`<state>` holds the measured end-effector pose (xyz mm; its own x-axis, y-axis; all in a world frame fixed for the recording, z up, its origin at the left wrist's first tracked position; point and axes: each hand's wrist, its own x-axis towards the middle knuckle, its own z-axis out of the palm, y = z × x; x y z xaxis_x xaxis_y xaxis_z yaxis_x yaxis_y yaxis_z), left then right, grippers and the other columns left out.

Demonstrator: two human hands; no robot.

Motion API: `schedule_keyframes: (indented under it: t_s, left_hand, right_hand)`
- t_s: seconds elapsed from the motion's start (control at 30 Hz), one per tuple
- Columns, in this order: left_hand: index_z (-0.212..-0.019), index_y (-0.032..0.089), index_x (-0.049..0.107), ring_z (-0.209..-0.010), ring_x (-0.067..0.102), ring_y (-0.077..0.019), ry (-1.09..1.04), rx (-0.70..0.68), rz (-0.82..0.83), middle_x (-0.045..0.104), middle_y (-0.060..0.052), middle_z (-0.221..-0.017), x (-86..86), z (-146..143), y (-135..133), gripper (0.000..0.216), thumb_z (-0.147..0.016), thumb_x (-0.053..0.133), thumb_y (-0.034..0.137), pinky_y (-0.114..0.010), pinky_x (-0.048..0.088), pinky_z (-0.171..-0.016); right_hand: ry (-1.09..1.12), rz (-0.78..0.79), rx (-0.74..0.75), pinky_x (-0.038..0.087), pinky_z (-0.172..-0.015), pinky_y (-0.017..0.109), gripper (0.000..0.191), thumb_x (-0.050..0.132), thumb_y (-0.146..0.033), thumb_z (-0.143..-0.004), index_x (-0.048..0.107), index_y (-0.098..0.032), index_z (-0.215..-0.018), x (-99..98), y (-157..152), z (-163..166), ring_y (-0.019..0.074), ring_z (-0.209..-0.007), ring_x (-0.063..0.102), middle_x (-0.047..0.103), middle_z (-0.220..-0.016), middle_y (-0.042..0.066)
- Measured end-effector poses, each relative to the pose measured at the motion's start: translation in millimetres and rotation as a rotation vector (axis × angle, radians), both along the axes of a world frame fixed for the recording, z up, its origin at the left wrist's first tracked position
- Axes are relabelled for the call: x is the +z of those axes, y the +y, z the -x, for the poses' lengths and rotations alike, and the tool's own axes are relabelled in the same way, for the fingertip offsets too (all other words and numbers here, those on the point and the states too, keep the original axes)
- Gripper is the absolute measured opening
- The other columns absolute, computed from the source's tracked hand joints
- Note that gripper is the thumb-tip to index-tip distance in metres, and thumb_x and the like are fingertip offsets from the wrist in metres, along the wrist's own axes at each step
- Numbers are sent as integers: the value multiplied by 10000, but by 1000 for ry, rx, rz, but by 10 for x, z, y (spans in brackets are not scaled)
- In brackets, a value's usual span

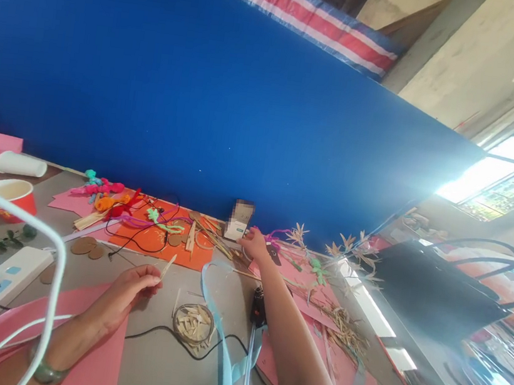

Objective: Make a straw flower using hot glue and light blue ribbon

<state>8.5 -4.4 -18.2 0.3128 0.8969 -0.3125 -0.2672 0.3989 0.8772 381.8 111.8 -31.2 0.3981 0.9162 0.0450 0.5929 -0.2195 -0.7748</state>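
Observation:
My left hand (140, 281) is closed, pinching a thin, pale, pointed strip (168, 265) between thumb and fingers; its tip points up and away from me. At the far side of the table, a phone (236, 229) leans upright against the blue panel, part of its screen blurred. My right hand (254, 244) reaches out to it, with a finger extended at the lower right of the screen. Between my arms sits a small round container (193, 325) of short pale pieces. Orange sheet (146, 241) lies beyond my left hand, with thin strips and cords on it.
A blue panel (203, 97) rises behind the table. Left are a red paper cup (14, 201), a white cup (21, 164) and a power strip (3, 285); a white cable (58, 280) crosses in front. A light-blue strap (225, 365), dried straw (347, 334) and a black bag (434, 285) lie rightward.

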Motion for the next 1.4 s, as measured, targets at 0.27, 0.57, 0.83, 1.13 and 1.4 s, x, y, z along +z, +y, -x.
schedule_keyframes:
  t_s: [0.27, 0.57, 0.83, 1.13, 1.4]
  left_hand:
    - [-742, 180, 619, -659, 553, -116, 19, 12, 33, 631, 5, -692, -10, 12, -1, 149, -662, 691, 283, -207, 415, -647]
    - [-756, 187, 636, -655, 563, -127, 60, 27, 18, 649, -2, -699, -62, 21, 8, 179, -641, 706, 306, -216, 420, -641]
    - [-708, 184, 620, -611, 564, -135, 101, 37, 34, 640, -2, -657, 28, -25, -5, 237, -586, 731, 355, -228, 420, -607]
    - [-706, 182, 613, -622, 558, -134, 119, 29, 42, 622, 0, -662, 103, -33, -34, 219, -601, 714, 345, -222, 413, -606]
    - [-713, 185, 626, -643, 562, -124, 97, 26, 48, 635, 4, -674, 99, -26, -39, 186, -623, 717, 321, -208, 417, -622]
  right_hand:
    - [242, 15, 226, 546, -770, 313, 379, 750, -155, -625, 619, -170, -980, -35, 65, -45, 214, -878, 698, 743, -930, 75]
    - [313, 3, 288, 541, -798, 310, 259, 700, -138, -638, 655, -177, -890, -44, 111, -126, 203, -856, 702, 753, -881, 62]
    - [280, -42, 258, 540, -773, 312, 213, 690, -145, -610, 659, -179, -819, -63, 151, -129, 209, -824, 700, 754, -839, 53]
    - [240, -80, 245, 535, -705, 307, 200, 690, -183, -614, 667, -151, -810, 8, 161, -110, 225, -789, 691, 751, -828, 84]
    - [282, -98, 260, 541, -704, 318, 242, 687, -159, -591, 665, -157, -832, -15, 182, -128, 222, -781, 692, 751, -834, 73]
